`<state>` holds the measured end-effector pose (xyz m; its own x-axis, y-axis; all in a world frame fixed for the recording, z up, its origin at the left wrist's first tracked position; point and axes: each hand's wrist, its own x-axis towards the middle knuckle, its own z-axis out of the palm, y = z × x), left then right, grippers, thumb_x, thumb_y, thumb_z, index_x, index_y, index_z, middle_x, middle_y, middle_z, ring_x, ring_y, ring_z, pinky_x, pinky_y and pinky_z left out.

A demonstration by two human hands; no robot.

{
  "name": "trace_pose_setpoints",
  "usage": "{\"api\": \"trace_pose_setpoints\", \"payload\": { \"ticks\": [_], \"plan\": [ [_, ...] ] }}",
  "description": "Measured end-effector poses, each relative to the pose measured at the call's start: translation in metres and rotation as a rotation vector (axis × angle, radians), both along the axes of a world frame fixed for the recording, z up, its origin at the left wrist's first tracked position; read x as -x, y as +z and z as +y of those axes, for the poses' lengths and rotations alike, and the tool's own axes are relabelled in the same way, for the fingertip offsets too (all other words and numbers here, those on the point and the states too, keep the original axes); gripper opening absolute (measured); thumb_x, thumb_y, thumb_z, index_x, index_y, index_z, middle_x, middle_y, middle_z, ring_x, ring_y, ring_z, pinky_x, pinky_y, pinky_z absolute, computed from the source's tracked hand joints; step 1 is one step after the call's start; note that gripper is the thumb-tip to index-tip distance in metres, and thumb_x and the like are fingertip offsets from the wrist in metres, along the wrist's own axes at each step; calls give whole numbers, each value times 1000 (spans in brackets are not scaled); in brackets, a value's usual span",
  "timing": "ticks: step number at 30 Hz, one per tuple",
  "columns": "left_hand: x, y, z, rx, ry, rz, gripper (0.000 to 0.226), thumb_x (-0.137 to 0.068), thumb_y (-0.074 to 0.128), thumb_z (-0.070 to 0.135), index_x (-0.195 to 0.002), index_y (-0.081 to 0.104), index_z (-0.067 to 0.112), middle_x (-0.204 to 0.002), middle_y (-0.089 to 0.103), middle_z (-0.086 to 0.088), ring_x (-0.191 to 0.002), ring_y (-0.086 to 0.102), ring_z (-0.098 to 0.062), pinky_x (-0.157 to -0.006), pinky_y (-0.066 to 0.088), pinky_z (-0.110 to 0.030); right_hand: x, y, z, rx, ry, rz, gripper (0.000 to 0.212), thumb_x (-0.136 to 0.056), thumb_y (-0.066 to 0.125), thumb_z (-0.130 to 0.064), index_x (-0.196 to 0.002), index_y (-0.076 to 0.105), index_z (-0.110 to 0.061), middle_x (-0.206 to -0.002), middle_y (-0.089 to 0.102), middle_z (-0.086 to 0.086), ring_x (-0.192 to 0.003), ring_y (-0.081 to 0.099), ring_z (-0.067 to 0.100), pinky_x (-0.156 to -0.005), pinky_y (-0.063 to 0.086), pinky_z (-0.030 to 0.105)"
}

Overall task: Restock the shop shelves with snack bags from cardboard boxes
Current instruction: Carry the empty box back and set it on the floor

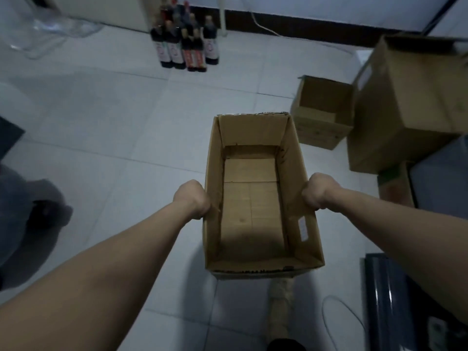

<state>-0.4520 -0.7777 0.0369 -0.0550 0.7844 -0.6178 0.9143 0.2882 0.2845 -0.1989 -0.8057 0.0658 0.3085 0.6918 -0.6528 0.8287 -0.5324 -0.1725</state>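
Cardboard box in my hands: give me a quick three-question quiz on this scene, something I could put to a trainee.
1. True or false: the cardboard box is full of snack bags.
2. Pick one: the bottles stand A) on the floor beyond the box, B) inside the box, C) on a shelf.
3. Short answer: is the box gripped by the left hand, the right hand, or both?

Key: 1 false, it is empty. 2 A. 3 both, one on each long side wall.
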Motion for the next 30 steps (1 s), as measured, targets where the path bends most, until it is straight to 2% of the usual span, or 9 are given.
{"api": "trace_pose_setpoints", "payload": {
  "ticks": [7, 9, 14, 21, 24, 26, 29, 30],
  "plan": [
    [-160, -64, 54, 87, -121, -69, 13, -81, 64, 3, -90, 67, -6, -89, 70, -18, -83, 71, -30, -79, 60, -37, -152, -59, 16, 16, -276, 15, 21, -88, 51, 0, -67, 51, -6, -74, 53, 12, -58, 46, 18, -47, 35, 23],
    [-196, -83, 72, 107, -121, -89, 16, -81, 65, 3, -95, 66, -5, -95, 70, -20, -86, 71, -31, -78, 60, -43, -186, -78, 25, 29, -306, 2, 18, -87, 50, 0, -70, 50, -5, -76, 53, 12, -60, 46, 19, -48, 36, 24],
    [-264, -131, 105, 117, -110, -122, 14, -82, 65, 6, -93, 65, -2, -94, 69, -17, -85, 70, -30, -77, 60, -42, -249, -125, 49, 4, -366, -25, 20, -88, 48, -2, -69, 48, -6, -69, 49, 9, -56, 45, 17, -47, 37, 23],
    [-314, -205, 118, 116, -108, -153, 13, -82, 62, 3, -92, 66, -4, -93, 70, -18, -84, 70, -31, -78, 60, -42, -289, -209, 56, 3, -420, -93, 18, -89, 50, -5, -71, 49, -5, -69, 49, 10, -58, 48, 19, -47, 38, 24],
    [-324, -236, 118, 120, -113, -161, 13, -80, 62, 2, -91, 66, -4, -92, 70, -18, -85, 69, -31, -77, 60, -40, -293, -240, 55, -25, -434, -141, 25, -89, 51, -5, -65, 43, -7, -71, 48, 10, -67, 51, 23, -48, 38, 28],
    [-328, -254, 117, 112, -117, -172, 12, -78, 62, 2, -88, 65, -4, -93, 69, -19, -84, 68, -31, -71, 58, -35, -293, -257, 57, -45, -448, -183, 27, -89, 51, -4, -64, 41, -6, -77, 50, 13, -74, 51, 26, -54, 40, 31],
    [-331, -278, 114, 93, -121, -209, 6, -83, 56, 3, -84, 60, -1, -95, 68, -21, -86, 67, -33, -67, 54, -34, -289, -279, 58, -71, -461, -229, 3, -88, 51, 0, -86, 54, 0, -91, 56, 19, -83, 55, 31, -66, 42, 31],
    [-331, -283, 114, 95, -118, -234, 8, -85, 54, 4, -86, 60, -2, -97, 67, -22, -86, 67, -33, -70, 55, -35, -288, -284, 57, -95, -470, -236, 11, -88, 51, 2, -97, 58, 2, -97, 59, 21, -90, 59, 33, -67, 44, 32]
  ]
}}
